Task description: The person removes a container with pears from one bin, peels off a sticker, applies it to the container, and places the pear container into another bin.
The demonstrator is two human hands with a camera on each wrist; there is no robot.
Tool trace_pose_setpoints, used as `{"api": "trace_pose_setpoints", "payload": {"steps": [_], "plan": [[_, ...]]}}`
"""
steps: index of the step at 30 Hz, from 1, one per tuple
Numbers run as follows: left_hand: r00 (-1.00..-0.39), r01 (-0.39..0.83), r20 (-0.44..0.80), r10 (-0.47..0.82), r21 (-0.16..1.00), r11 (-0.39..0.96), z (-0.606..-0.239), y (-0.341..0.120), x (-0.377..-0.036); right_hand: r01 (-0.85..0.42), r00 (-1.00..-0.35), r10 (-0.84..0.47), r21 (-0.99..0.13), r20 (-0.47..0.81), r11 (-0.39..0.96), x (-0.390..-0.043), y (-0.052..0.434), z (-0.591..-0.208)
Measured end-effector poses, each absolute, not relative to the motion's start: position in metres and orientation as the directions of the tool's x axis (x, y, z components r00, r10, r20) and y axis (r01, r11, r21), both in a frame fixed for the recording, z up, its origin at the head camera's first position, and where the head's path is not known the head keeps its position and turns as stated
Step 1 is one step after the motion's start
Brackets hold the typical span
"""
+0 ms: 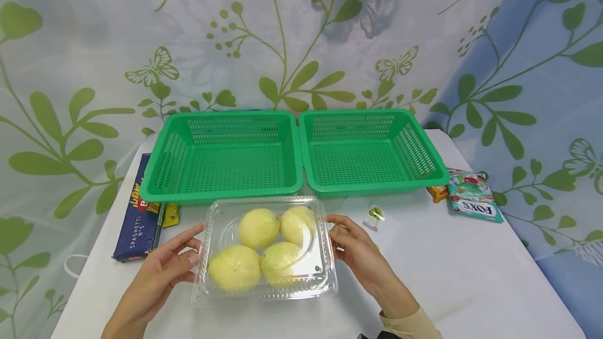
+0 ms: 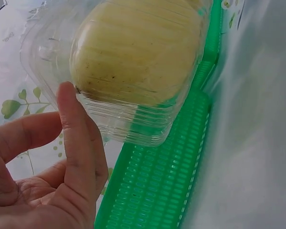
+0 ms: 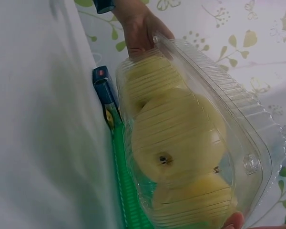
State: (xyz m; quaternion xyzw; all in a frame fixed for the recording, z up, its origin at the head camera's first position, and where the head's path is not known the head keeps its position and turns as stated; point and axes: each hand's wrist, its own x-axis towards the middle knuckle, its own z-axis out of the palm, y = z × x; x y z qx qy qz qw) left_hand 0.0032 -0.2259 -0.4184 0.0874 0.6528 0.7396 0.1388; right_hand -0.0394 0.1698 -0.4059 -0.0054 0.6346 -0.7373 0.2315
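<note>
As L hand (image 1: 157, 271) holds box (image 1: 313, 260), R hand (image 1: 355, 250) opp.

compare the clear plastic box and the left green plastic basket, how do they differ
The clear rectangular plastic box is see-through; the left green slotted plastic basket is solidly coloured.
The box is lidded; the basket is open-topped.
The box contains four rounded yellow fruits; the basket shows nothing inside.
The left hand and right hand hold the box; neither touches the basket.
Both are roughly rectangular.
</note>
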Motion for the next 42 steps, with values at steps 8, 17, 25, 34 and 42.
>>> {"api": "trace_pose_setpoints", "payload": {"steps": [8,17,25,34,42], "plan": [[-0.946,-0.115,-0.084,0.312,0.990,-0.081,-0.423,-0.223,0.000,0.290,-0.888,-0.377,-0.957,-0.262,-0.019,-0.038,0.171,-0.416],[-0.913,-0.356,-0.381,0.147,0.919,0.172,-0.426,-0.212,-0.005,0.297,-0.885,-0.358,-0.953,-0.297,0.058,-0.039,0.171,-0.430],[-0.899,-0.369,-0.405,0.165,0.905,0.210,-0.430,-0.210,-0.006,0.308,-0.878,-0.351,-0.946,-0.324,0.104,-0.040,0.170,-0.443],[-0.909,-0.318,-0.351,0.224,0.932,0.172,-0.435,-0.215,-0.005,0.304,-0.881,-0.350,-0.948,-0.319,0.099,-0.037,0.170,-0.446],[-0.909,-0.325,-0.351,0.224,0.935,0.145,-0.439,-0.215,-0.005,0.304,-0.884,-0.344,-0.948,-0.318,0.093,-0.036,0.169,-0.448]]}}
